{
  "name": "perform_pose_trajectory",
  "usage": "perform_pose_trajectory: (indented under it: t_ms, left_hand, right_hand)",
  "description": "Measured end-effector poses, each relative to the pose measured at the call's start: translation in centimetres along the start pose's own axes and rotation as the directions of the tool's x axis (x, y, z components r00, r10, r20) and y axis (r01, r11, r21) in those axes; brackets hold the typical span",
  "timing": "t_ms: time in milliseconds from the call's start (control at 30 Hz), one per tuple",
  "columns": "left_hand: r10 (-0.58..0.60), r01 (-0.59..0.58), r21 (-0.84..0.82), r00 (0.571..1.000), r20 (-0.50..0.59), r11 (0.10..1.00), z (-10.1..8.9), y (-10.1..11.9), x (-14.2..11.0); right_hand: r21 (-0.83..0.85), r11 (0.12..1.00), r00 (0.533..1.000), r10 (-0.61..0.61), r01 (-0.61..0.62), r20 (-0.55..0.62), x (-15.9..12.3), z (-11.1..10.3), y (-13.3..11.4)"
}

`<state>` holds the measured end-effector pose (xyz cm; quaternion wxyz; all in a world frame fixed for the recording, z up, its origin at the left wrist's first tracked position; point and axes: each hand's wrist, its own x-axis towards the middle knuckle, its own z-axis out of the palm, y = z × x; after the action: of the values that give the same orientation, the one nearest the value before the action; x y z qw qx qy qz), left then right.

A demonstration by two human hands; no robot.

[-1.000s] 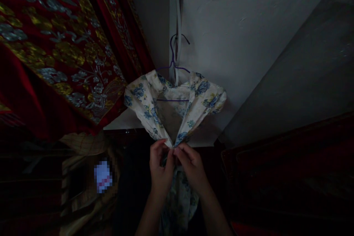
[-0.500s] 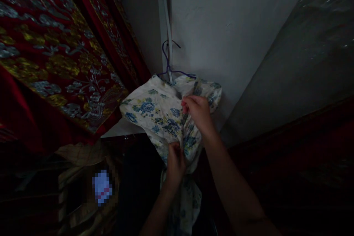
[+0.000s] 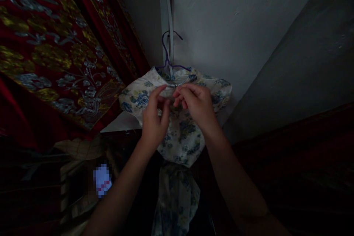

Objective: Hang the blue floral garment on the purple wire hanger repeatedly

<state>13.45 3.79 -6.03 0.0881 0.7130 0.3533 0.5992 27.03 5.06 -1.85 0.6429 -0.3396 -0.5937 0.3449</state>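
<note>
Here, a white cloth dress printed with blue flowers [image 3: 182,136] hangs lengthwise downward from a purple hooked hanger [image 3: 166,57], collar uppermost; the left hand [image 3: 155,120] is loosely parted before it, the right hand [image 3: 201,107] pinching at its neckline.

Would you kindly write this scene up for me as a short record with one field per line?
Clothing: short-sleeved white fabric garment with blue floral print
Support: thin purple hanger, hook showing above the garment
Left hand: at the garment's upper front, thumb and forefinger apart
Right hand: beside it, fingers bunched; grip unclear
Left side of view: red cloth with gold and silver decoration
Background: pale flat wall
Light: dim
</note>
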Motion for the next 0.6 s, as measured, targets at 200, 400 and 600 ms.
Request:
perform_pose_trajectory:
  t_ms: [200,400,600]
  left_hand:
    - [0.317,-0.299,0.275,0.948,-0.022,0.914,-1.0,-0.7,5.3]
    - [0.326,-0.278,0.392,0.943,-0.060,0.877,-0.9,-2.3,3.3]
    - [0.337,-0.271,0.375,0.934,-0.122,0.886,-0.9,-1.9,3.1]
  right_hand:
    - [-0.096,0.991,0.995,-0.093,0.090,-0.035,-0.4,0.6,1.2]
    - [-0.092,0.994,0.998,-0.055,0.051,-0.043,-1.1,1.8,5.0]
    - [-0.030,0.999,0.998,-0.019,0.018,-0.059,0.2,2.5,5.4]
